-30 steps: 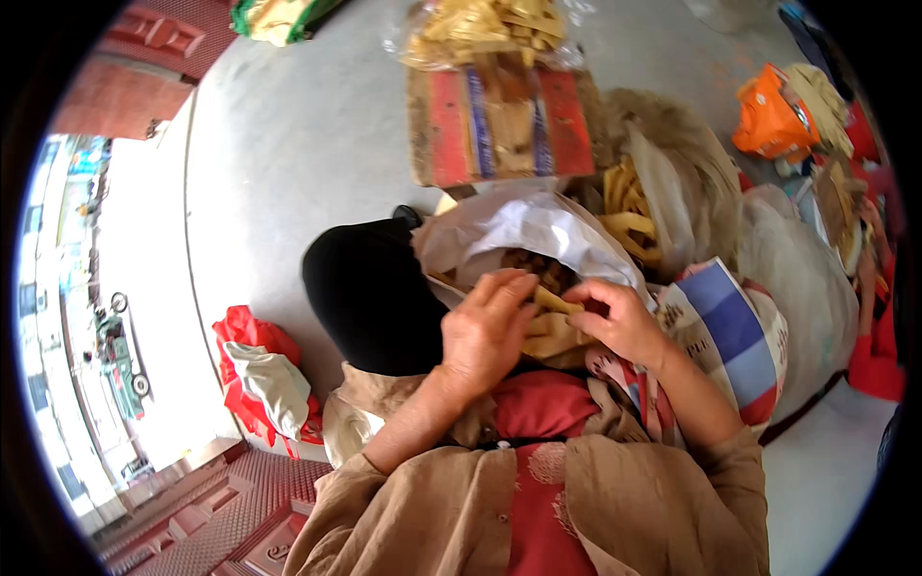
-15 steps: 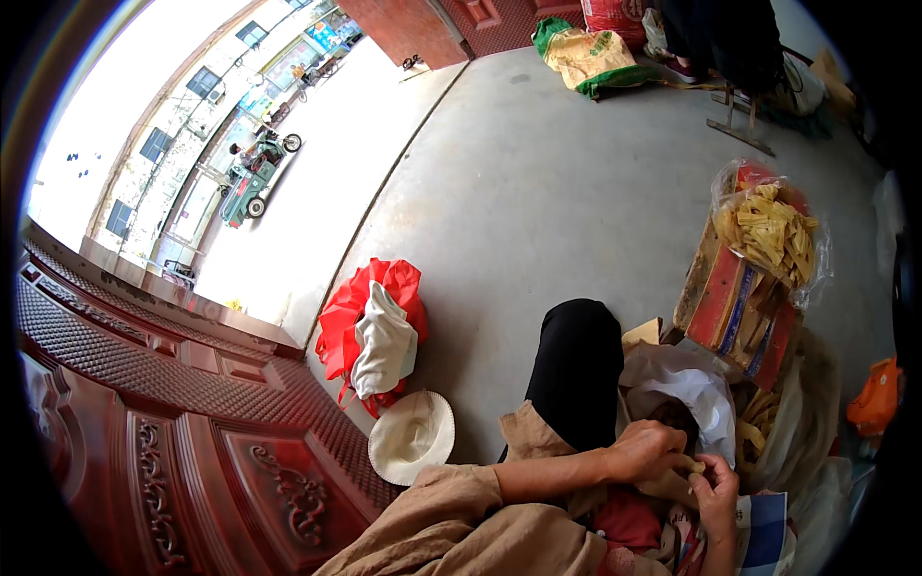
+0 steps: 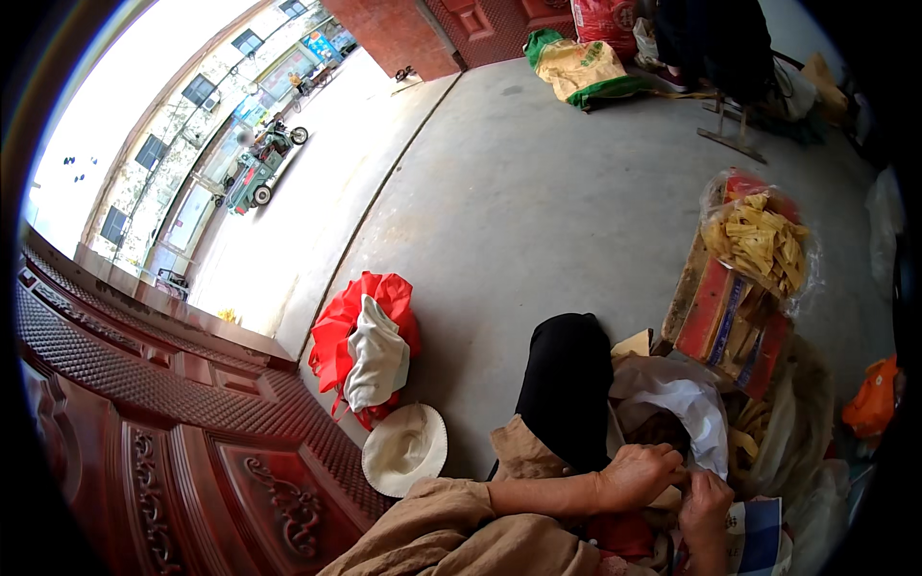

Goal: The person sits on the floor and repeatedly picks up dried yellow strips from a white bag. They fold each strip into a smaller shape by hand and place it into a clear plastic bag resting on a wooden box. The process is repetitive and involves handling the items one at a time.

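Note:
My left hand [image 3: 642,477] and my right hand [image 3: 708,507] meet low in the picture, right of my knee, both with closed fingers. Whatever lies between the fingertips is too small and covered to make out. Just beyond them a white plastic bag [image 3: 706,408] stands with its mouth spread and a dark inside. Flat yellowish strips [image 3: 759,240] fill a clear bag on top of a worn red and brown box [image 3: 706,312]. More such strips lie lower down, right of the white bag. A blue-and-white printed sack [image 3: 754,538] is beside my right hand.
A cream hat [image 3: 408,451] and a red bag [image 3: 331,336] with white cloth on it sit left of my knee [image 3: 567,370]. A carved red door [image 3: 288,499] stands at the left. Far off are sacks [image 3: 591,72], a seated person and a three-wheeler [image 3: 254,182] outside. Orange bag [image 3: 869,396] at right.
My hands have drawn closer together, and the small yellowish piece that showed between the fingers is now covered. The view has shifted slightly. Outside, the three-wheeler has moved a little.

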{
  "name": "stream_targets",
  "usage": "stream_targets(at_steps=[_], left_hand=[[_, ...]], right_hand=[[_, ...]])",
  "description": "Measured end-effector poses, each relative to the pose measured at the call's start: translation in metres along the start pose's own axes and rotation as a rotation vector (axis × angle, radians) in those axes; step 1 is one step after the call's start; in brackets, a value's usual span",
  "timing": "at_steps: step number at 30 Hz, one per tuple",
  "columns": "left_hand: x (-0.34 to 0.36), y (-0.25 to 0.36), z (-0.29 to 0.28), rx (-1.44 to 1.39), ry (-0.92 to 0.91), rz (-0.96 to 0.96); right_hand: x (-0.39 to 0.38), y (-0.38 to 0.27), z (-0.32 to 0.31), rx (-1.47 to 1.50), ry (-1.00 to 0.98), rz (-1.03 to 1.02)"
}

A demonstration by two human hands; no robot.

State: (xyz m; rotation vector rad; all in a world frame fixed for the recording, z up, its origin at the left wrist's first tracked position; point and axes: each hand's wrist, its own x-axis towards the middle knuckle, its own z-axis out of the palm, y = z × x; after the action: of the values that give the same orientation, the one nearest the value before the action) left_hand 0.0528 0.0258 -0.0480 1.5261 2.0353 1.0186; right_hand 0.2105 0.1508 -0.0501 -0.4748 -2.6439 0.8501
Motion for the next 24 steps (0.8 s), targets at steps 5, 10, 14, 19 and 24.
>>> stream_targets(at_steps=[5, 10, 14, 19, 24], left_hand=[[0.003, -0.006, 0.005, -0.267, -0.034, -0.184], [0.004, -0.008, 0.008, -0.730, -0.101, -0.281], [-0.001, -0.003, 0.007, -0.883, -0.171, -0.169], [-0.013, -0.012, 0.003, -0.766, -0.258, -0.082], [0.009, 0.009, -0.025, 0.130, -0.107, 0.368]], right_hand=[[0.000, 0.001, 0.005, 0.146, 0.030, -0.009], [-0.016, 0.005, 0.003, 0.786, -0.107, 0.522], [-0.036, 0.009, 0.019, 1.383, -0.099, 0.669], [-0.032, 0.009, 0.016, 1.542, -0.200, 0.766], [-0.008, 0.003, -0.021, 0.926, -0.344, 0.628]])
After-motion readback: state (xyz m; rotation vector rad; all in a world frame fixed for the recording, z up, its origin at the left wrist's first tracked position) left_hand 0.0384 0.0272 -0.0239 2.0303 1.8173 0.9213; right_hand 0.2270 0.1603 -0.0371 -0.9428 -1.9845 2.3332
